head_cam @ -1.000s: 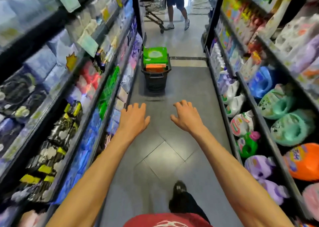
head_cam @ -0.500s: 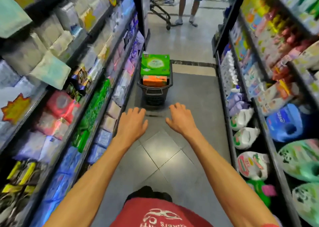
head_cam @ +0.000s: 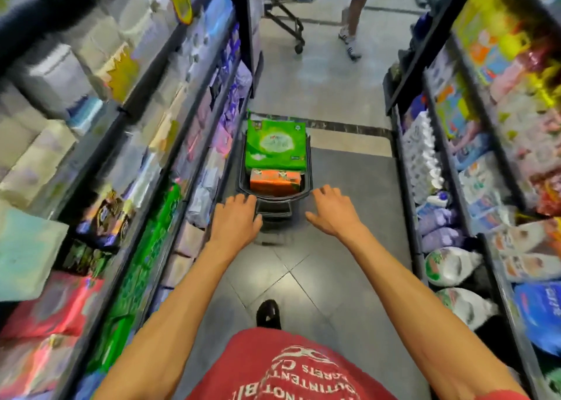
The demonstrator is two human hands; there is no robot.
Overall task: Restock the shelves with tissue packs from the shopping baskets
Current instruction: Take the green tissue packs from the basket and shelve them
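Note:
A black shopping basket [head_cam: 310, 168] stands on the aisle floor just ahead of me. A large green tissue pack [head_cam: 274, 144] lies on top in it, and an orange pack [head_cam: 274, 181] sits at its near end. My left hand [head_cam: 235, 219] is stretched out with relaxed fingers over the basket's near left corner. On the other side, my right hand [head_cam: 332, 209] reaches toward the near right rim, fingers spread. Neither hand holds anything. Tissue shelves [head_cam: 145, 132] run along my left.
Shelves of detergent bottles and refill bags [head_cam: 473, 193] line the right side. At the aisle's far end a person [head_cam: 353, 13] stands by a metal trolley [head_cam: 285, 7]. My foot [head_cam: 267, 314] is on the grey tiled floor.
I have walked up the aisle, so the basket is much closer. Both outstretched hands have come up to its near rim.

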